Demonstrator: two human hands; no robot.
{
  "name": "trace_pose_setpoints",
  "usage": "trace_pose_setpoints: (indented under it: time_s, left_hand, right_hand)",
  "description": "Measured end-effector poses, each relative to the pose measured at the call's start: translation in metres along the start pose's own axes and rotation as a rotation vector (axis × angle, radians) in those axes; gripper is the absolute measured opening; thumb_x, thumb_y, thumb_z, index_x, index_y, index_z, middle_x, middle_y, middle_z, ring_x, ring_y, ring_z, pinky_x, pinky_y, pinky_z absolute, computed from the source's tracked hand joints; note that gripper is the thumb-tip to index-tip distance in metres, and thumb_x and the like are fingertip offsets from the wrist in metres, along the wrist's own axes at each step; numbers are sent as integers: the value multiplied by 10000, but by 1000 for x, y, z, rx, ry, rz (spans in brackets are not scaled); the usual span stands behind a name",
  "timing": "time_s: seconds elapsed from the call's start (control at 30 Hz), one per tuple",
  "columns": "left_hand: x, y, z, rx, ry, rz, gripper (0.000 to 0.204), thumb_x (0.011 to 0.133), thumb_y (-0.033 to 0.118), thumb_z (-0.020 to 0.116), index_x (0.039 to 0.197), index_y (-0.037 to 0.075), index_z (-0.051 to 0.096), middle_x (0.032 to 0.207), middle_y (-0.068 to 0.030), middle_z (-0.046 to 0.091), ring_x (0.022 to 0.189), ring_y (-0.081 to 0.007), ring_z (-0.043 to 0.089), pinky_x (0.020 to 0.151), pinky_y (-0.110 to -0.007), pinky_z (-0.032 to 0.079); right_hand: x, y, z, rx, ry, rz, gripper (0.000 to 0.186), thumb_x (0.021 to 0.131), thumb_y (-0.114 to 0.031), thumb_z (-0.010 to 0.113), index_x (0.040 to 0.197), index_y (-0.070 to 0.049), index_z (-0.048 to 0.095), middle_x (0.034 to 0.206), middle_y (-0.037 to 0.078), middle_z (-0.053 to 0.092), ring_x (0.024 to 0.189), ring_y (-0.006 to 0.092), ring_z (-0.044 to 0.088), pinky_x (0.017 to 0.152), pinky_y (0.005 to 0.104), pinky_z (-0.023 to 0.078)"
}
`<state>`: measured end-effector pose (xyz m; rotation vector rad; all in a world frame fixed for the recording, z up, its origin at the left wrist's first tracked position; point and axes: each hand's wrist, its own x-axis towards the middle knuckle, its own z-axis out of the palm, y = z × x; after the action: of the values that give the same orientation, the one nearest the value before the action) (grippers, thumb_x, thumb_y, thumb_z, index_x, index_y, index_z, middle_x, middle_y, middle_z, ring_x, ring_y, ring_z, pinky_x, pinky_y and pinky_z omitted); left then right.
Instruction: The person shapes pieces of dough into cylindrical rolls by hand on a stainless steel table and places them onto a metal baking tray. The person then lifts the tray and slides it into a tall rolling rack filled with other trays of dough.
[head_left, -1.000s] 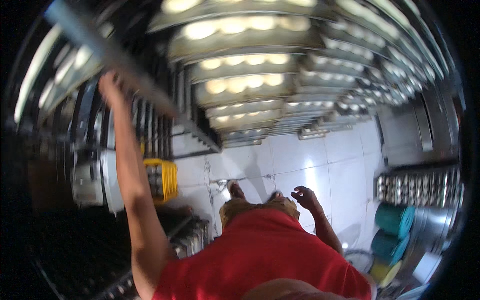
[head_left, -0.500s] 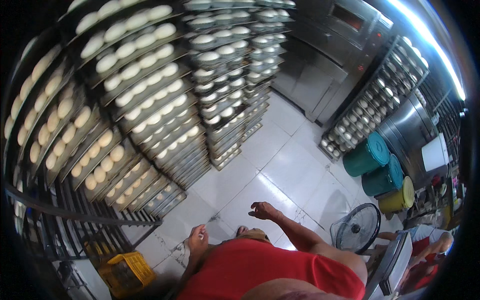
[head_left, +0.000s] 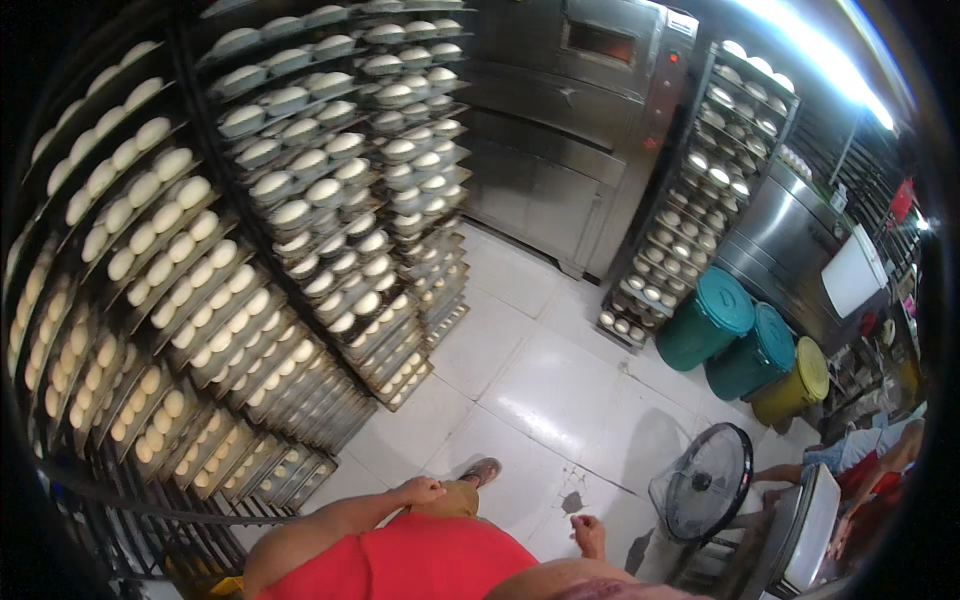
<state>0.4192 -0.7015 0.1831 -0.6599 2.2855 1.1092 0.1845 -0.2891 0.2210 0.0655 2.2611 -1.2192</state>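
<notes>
My left hand [head_left: 421, 490] hangs in front of my left thigh, by the brown shorts [head_left: 445, 500]. Its fingers are curled in, and nothing shows in them. On the other side, my right hand [head_left: 588, 537] is low over the floor tiles, its fingers loosely bent and somewhat apart, holding nothing that I can see. Neither hand touches the racks. To my left stand tall racks of trays [head_left: 300, 375] filled with pale oval dough pieces [head_left: 185, 245]; some farther ones sit in small fluted tins [head_left: 290, 100]. One shoe [head_left: 482, 471] steps forward on the tiles.
A steel oven [head_left: 540, 150] stands ahead, with another loaded rack [head_left: 690, 215] right of it. Lidded green bins [head_left: 705, 318] and a yellow bin [head_left: 795, 385] line the right side. Nearer are a floor fan [head_left: 705, 480] and a person in red [head_left: 870, 480] beside a table [head_left: 812, 530].
The view has swung and moved forward along the racks. My left hand has come in front of my thigh; my right arm has dropped back from its outstretched position.
</notes>
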Motion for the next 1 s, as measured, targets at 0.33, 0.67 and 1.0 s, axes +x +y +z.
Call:
trace_pose_setpoints:
  time_s: [0.33, 0.67, 1.0]
  left_hand:
    - [226, 102, -70, 375, -110, 315, 562, 904, 440, 715, 1292, 35, 679, 1238, -199, 713, 1161, -350, 678, 1016, -430, 530]
    - [303, 269, -34, 492, -200, 579, 538, 891, 420, 693, 1258, 26, 680, 1240, -217, 704, 1145, -409, 666, 1000, -484, 533]
    - [257, 249, -24, 340, -286, 571, 539, 896, 430, 699, 1281, 53, 666, 1243, -184, 713, 1150, -379, 673, 987, -466, 535]
  right_hand:
    - [-77, 87, 17, -142, 197, 253, 515, 908, -397, 748, 1202, 24, 705, 869, 121, 742, 727, 194, 704, 652, 355, 549]
    - [-150, 177, 30, 198, 415, 560, 316, 947, -301, 685, 871, 5, 691, 696, 87, 640, 581, 198, 604, 550, 391, 508]
    - [-37, 233, -44, 246, 295, 474, 263, 914, -238, 724, 957, 19, 686, 726, 94, 634, 542, 195, 589, 528, 357, 526]
